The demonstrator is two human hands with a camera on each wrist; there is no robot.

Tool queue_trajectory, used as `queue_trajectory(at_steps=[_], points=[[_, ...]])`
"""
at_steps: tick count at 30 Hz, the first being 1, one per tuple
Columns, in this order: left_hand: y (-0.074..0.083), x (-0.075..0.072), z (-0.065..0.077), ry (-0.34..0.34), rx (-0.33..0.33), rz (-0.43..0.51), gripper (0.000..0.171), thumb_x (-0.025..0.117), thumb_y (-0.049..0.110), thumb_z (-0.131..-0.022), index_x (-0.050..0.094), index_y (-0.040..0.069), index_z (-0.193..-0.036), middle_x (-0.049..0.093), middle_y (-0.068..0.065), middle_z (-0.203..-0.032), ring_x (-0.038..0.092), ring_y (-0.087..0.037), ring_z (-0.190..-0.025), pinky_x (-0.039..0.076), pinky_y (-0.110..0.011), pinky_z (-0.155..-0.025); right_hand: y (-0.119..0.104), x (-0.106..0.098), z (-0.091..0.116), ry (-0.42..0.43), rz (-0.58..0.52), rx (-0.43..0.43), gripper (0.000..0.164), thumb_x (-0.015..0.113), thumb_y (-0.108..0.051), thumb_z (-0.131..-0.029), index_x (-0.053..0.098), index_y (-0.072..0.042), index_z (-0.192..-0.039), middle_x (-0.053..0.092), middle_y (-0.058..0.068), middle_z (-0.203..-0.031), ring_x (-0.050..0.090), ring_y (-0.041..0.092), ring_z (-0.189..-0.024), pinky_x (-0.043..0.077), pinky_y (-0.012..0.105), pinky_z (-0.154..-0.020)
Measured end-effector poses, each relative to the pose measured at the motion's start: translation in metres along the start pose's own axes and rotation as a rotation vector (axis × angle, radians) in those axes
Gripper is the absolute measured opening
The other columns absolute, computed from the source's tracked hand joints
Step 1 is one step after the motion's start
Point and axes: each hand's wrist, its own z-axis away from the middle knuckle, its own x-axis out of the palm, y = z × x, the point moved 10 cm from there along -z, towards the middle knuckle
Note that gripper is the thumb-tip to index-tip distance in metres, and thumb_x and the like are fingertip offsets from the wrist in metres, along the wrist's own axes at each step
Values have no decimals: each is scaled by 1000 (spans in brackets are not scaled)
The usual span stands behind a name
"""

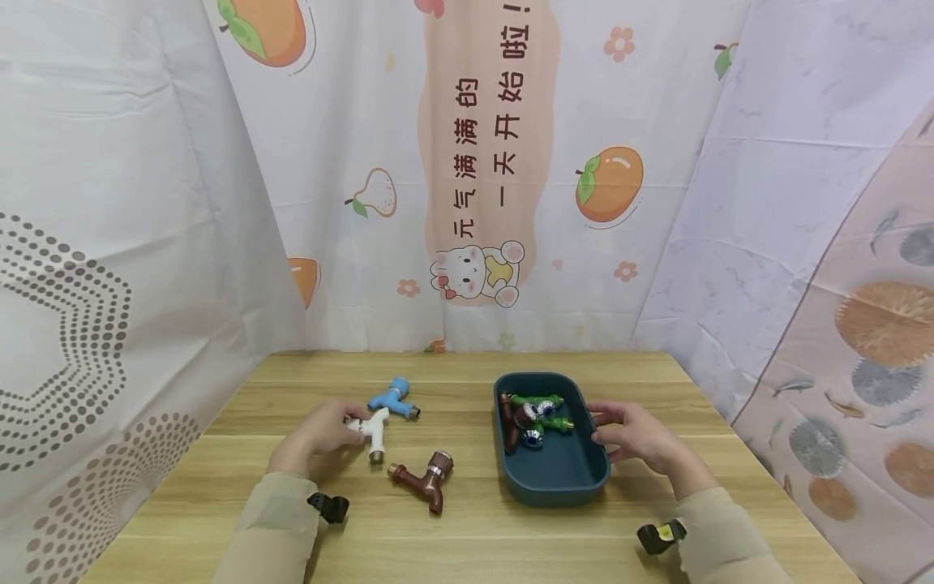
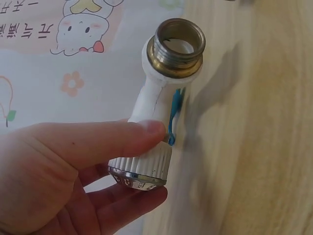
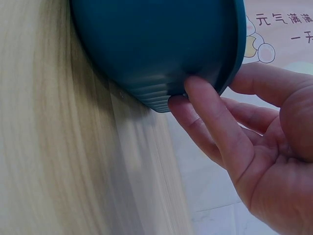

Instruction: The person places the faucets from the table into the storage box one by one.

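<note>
My left hand pinches a white faucet by its ribbed handle, holding it over the left side of the table. In the left wrist view, the faucet's threaded metal mouth points at the camera, and the thumb lies across the base of the handle. At the right side of a dark teal bin, my right hand touches the outer wall and rim with extended fingers. Inside the bin, green faucets and a brown faucet lie toward the far left, partly overlapping.
A blue faucet rests on the wooden table just beyond the white one. Another brown faucet lies between the left hand and the bin. Printed curtains hang behind and along both sides.
</note>
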Motion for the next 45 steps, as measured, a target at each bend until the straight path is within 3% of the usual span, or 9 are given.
queue_trajectory(at_steps=[8,16,25,38,45], points=[[8,-6,1,9,24,-22,30,82,11,-82,76,15,-111,69,-4,-108,61,-23,-97,51,-49,-87,0,0,0,4,3,3,63,67,-4,-95,39,8,-151,50,36,-137,65,35,-107,60,50,-75],[20,-13,4,32,37,22,29,83,11,-81,77,14,-109,69,-5,-107,59,-22,-93,51,-38,-76,0,0,0,4,8,2,63,67,-4,-96,39,8,-151,51,36,-137,65,35,-107,60,50,-75],[38,-20,6,42,118,20,30,82,9,-84,76,10,-113,70,-6,-109,60,-22,-92,52,-43,-80,0,1,1,5,5,10,64,68,-4,-95,39,9,-151,52,35,-136,65,35,-107,60,50,-75],[52,-24,9,54,140,30,28,82,8,-85,77,11,-112,70,-5,-111,61,-20,-93,53,-40,-79,0,2,-1,1,7,11,64,67,-4,-95,38,9,-151,51,35,-136,65,35,-107,60,50,-75],[66,-22,7,63,183,50,29,81,10,-87,76,10,-115,70,-4,-109,61,-20,-92,53,-39,-78,-2,2,1,2,5,10,64,67,-4,-96,38,10,-151,51,36,-137,65,37,-107,60,50,-76]])
